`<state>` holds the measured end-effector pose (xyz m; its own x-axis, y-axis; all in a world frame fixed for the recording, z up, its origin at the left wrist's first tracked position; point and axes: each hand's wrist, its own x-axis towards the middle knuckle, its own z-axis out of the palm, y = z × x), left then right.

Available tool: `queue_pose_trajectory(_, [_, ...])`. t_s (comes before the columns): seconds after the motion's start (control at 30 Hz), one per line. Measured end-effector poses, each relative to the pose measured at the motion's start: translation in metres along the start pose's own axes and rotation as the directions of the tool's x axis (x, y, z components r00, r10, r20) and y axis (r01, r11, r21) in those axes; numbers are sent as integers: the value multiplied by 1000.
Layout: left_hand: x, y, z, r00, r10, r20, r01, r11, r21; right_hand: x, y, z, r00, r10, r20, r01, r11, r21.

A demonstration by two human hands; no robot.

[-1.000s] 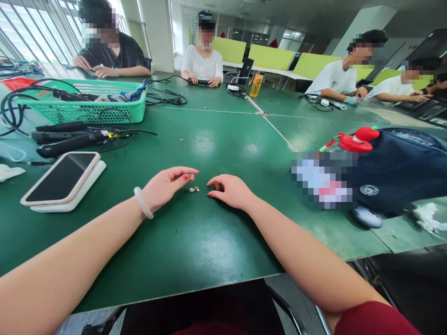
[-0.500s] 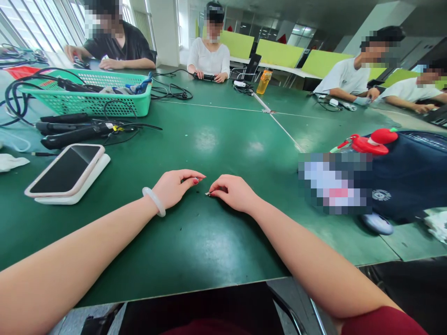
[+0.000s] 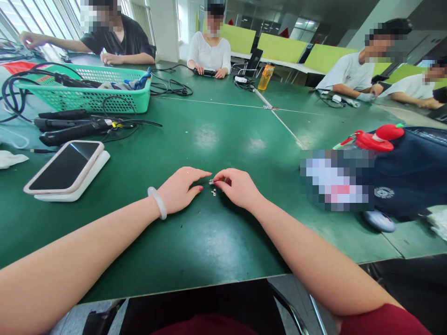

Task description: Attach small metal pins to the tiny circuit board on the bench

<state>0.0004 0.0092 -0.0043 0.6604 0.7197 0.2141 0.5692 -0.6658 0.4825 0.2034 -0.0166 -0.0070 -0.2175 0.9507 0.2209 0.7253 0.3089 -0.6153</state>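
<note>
My left hand [image 3: 179, 188], a pale bangle [image 3: 158, 203] at its wrist, rests over the green table [image 3: 206, 251] with thumb and index finger apart and nothing between them. Close to its right, my right hand [image 3: 240, 187] has thumb and index finger closed at a tiny silvery metal piece [image 3: 211, 182], which juts out from the fingertips toward the left hand. A second small metal piece [image 3: 214, 192] lies on the table just below, between the two hands. Both pieces are too small to name more exactly.
At the left are a phone [image 3: 66, 167] on a white box-like item, black handled tools [image 3: 75, 130] and a green basket [image 3: 104, 98] with cables. A dark blue bag [image 3: 412, 172] and a mouse [image 3: 379, 221] are at the right. Several people sit around the table.
My left thumb and index finger have parted, and that hand has shifted right. My right fingertips have risen slightly. A small metal piece now shows on the table below them.
</note>
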Motion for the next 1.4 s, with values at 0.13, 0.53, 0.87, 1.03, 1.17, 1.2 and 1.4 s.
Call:
queue_pose_trajectory(0.13, [-2,1,2,994,14,106,-17,999,28,2,7,-4,993,114,-41,-111,991,74])
queue_pose_trajectory(0.53, [1,-7,3,997,12,74,-14,999,30,-3,-4,-2,995,69,71,-80,984,162])
queue_pose_trajectory(0.87, [3,-2,-2,1000,-9,-21,9,1000,-22,-5,-10,-2,993,-12,120,-13,978,206])
queue_pose_trajectory(1.03, [1,1,0,996,-11,-89,-10,973,-230,-5,-10,-2,994,-32,105,13,984,179])
queue_pose_trajectory(1.17, [1,2,3,994,-65,-93,7,856,-517,-6,-14,-2,991,-74,115,55,986,158])
queue_pose_trajectory(1.2, [1,3,2,994,-74,-83,15,831,-556,-7,-14,-2,989,-88,115,69,985,157])
queue_pose_trajectory(1.4, [1,4,1,989,-126,-74,53,783,-620,-8,-15,-2,991,-88,105,67,980,188])
